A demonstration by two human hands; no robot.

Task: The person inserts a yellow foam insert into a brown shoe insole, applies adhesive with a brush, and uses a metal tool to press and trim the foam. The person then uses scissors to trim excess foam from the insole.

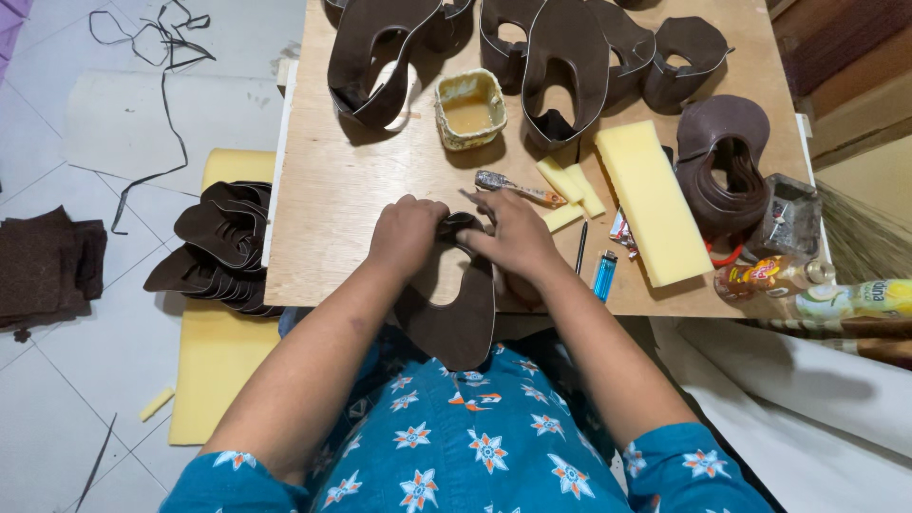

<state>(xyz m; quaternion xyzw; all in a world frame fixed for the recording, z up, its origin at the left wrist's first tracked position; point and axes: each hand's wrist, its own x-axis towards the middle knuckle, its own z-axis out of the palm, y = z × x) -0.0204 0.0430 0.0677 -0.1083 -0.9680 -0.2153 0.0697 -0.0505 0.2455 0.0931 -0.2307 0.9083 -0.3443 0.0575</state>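
The person's left hand (pixel 407 234) and right hand (pixel 511 237) meet at the near edge of the wooden counter (pixel 332 190), both closed on a dark brown shoe upper piece (pixel 454 313). The left grip is curled shut over the folded top of the piece; the right grip pinches the same fold, with its fingers (pixel 478 201) stretched forward over it. The rest of the piece hangs past the counter's front edge, over the person's lap and the blue flowered shirt (pixel 475 446).

Just beyond the right hand lies a small brush (pixel 518 187) with an orange handle, and farther back stands a square tub of glue (pixel 470 107). Yellow foam strips (pixel 568 185) and a larger foam block (pixel 651 199) lie to the right, with a blue lighter (pixel 604 275) near the front edge. More brown uppers (pixel 560 66) are lined up along the far edge, and another stack (pixel 727 171) sits at the right, close to a bottle (pixel 850 299).

The stretch of counter to the left of the hands is bare wood up to its left edge. Beyond that edge, a pile of cut brown pieces (pixel 223 252) rests on a yellow foam sheet (pixel 214 361) on the tiled floor (pixel 57 380).
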